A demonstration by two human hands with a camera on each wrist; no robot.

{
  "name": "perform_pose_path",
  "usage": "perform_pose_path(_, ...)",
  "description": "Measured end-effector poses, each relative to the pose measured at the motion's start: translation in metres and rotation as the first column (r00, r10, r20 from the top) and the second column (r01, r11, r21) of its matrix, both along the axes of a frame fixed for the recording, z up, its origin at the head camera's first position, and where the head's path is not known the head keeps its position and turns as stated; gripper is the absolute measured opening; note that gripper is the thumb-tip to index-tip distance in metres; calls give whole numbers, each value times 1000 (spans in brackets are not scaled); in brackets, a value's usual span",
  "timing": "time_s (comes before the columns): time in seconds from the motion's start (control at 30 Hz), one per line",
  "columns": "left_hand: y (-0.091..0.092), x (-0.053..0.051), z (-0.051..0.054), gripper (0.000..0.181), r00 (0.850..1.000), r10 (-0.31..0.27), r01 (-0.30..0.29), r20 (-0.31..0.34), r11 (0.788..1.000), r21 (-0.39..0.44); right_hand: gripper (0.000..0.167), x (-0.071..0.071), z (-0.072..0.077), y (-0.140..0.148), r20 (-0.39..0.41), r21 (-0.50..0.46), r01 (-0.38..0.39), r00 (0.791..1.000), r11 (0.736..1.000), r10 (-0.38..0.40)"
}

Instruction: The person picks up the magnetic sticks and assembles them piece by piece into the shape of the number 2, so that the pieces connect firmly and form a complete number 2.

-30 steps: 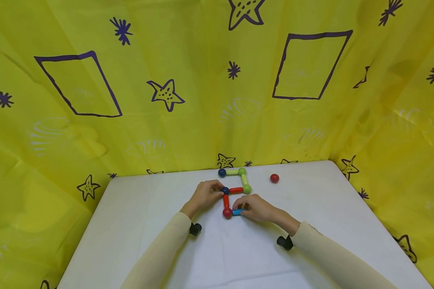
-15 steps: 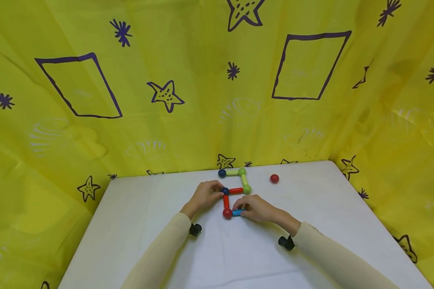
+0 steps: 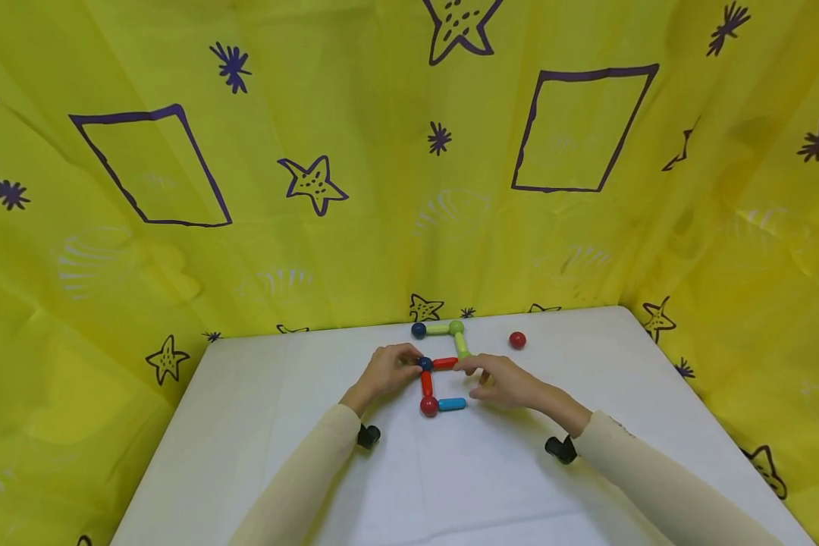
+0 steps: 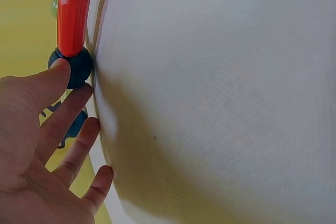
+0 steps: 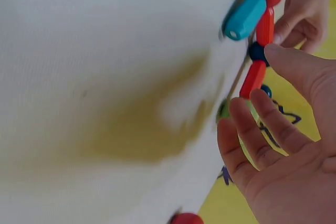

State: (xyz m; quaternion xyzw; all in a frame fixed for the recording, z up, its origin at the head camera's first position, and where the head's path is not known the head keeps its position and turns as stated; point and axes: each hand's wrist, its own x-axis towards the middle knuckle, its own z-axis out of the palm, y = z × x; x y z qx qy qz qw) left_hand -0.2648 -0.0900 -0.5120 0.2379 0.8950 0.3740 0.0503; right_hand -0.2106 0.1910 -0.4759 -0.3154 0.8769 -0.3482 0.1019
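A zigzag chain of magnetic rods and balls lies on the table. My left hand [image 3: 385, 371] pinches its dark blue ball [image 3: 425, 364] between thumb and index finger; the other fingers spread out below in the left wrist view. From that ball one red rod [image 4: 72, 23] runs to a red ball [image 3: 428, 406], where a light blue rod [image 3: 452, 404] points right with its far end free. Another red rod [image 3: 444, 364] leads toward a green ball, mostly hidden behind the fingers of my right hand [image 3: 508, 383]. That hand is held loosely open beside the light blue rod, holding nothing.
Behind, the chain continues through a green rod [image 3: 460, 343], a second green ball [image 3: 456, 327], another green rod [image 3: 438, 330] and a dark blue ball at its end. A loose red ball [image 3: 517, 340] sits to the right. A yellow patterned curtain [image 3: 368, 250] borders the white table [image 3: 280, 425].
My right hand has let go of the light blue rod and moved up and to the right. The rod stays attached to the red ball. My left hand keeps its grip.
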Motion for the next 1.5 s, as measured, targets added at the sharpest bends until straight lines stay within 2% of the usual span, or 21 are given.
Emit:
perform_pose_path(0.2, -1, 1, 0, 20, 1000, -2, 2, -6, 1000, 13, 52, -4, 9, 22, -61, -17, 64, 996, 998, -64)
perform_pose_path(0.43, 0, 1, -1, 20, 1000, -1, 1, -3, 1000, 16, 53, -7, 12, 50, -200, -70, 124, 970, 990, -136)
perform_pose_path(0.53, 0, 1, -1, 20, 1000, -1, 1, -2, 1000, 16, 52, -9, 12, 60, -217, -91, 148, 962, 985, -164)
perform_pose_path(0.8, 0, 0, -2, 20, 1000, -15, 15, -18, 1000, 24, 50, -10, 12, 78, -208, -89, 203, 954, 975, -218)
perform_pose_path(0.97, -1, 1, -1, 19, 1000, -11, 11, -6, 1000, 21, 50, -15, 9, 84, -208, -81, 224, 949, 971, -236)
perform_pose_path(1.17, -1, 0, -1, 20, 1000, -12, 12, 0, 1000, 28, 51, -27, -2, 89, -219, -63, 297, 927, 953, -304)
perform_pose_path(1.37, -1, 1, 0, 21, 1000, -8, 7, 12, 1000, 24, 51, -40, -11, 91, -156, -39, 370, 915, 928, -371)
perform_pose_path(1.5, -1, 1, 0, 21, 1000, -3, 3, 9, 1000, 19, 50, -48, -17, 91, -126, -35, 387, 913, 921, -388)
